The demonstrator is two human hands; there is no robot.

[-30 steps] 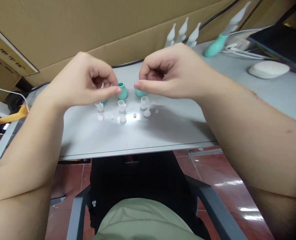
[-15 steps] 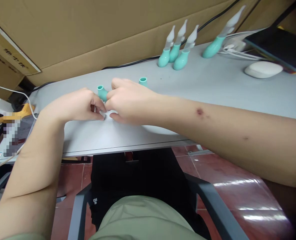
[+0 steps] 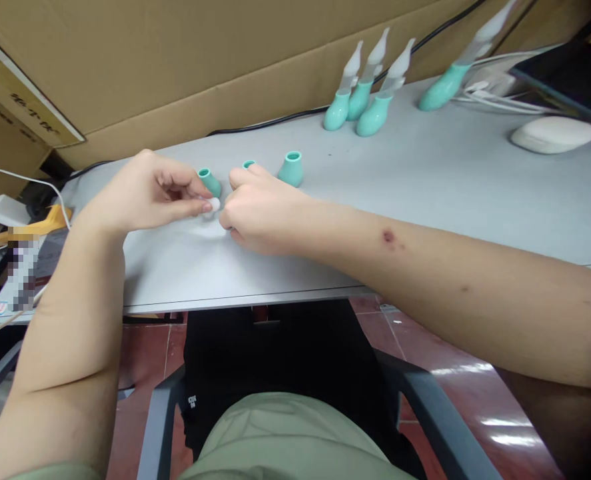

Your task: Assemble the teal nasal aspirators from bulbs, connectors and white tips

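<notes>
My left hand (image 3: 170,193) pinches a small whitish piece (image 3: 214,205) between thumb and fingers, over the grey table (image 3: 175,273). Close on its right, my right hand (image 3: 262,210) has its fingers curled together; what they hold, if anything, is hidden. Three open-topped teal bulbs stand just beyond the hands: one at the left (image 3: 210,182), one in the middle (image 3: 248,164) mostly covered by my right hand, and one at the right (image 3: 291,170).
Several teal bulbs with clear, pointed tips (image 3: 373,115) stand at the back right, one (image 3: 445,87) apart from the others. Farther right are a white mouse (image 3: 554,135) and cables. A white charger (image 3: 6,210) and yellow object (image 3: 30,233) lie left. Cardboard (image 3: 175,73) rises behind.
My hands have drawn slightly apart, and the whitish piece in my left fingers shows more clearly. The middle bulb's rim has come into view. The camera view has shifted a little.
</notes>
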